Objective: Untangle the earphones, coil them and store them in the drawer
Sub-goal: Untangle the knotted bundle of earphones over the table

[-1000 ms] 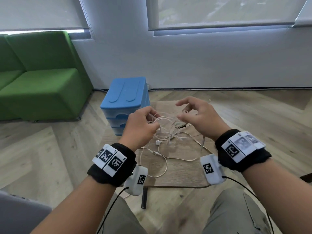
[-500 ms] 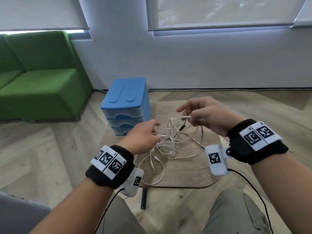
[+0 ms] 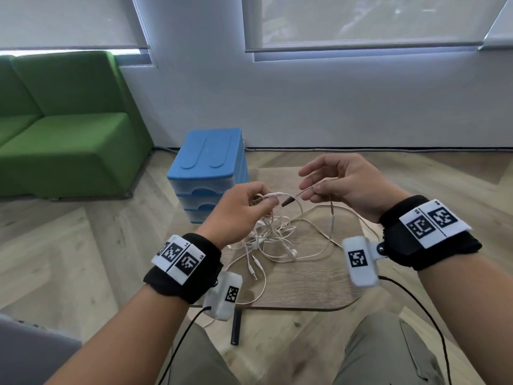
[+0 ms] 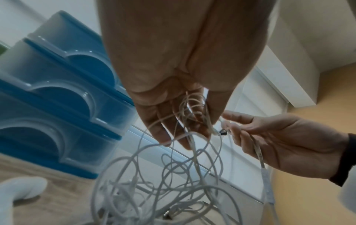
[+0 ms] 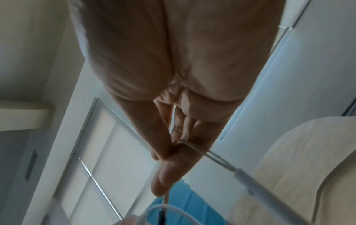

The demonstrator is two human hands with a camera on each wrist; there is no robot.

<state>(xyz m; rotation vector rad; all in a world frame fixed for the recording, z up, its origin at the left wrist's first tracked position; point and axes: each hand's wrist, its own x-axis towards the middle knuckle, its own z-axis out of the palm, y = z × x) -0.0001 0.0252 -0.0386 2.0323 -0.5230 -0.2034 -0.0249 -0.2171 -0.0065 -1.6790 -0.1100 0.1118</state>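
A tangle of white earphone cables hangs from both hands onto the small wooden table. My left hand grips a bunch of loops, seen up close in the left wrist view as earphone cables trailing from my left hand. My right hand pinches one thin strand whose dark tip points at the left hand; the other fingers are spread. In the right wrist view the right hand pinches that strand, and an inline remote hangs below.
A blue plastic drawer unit with its drawers closed stands at the table's far left corner, just behind the left hand. A green sofa sits at the left. Loose jack plugs lie on the table. My knees are under the near edge.
Both hands have risen and drawn apart. The right hand has pulled one strand with a dark tip out of the tangle, while the left keeps hold of the bunch.
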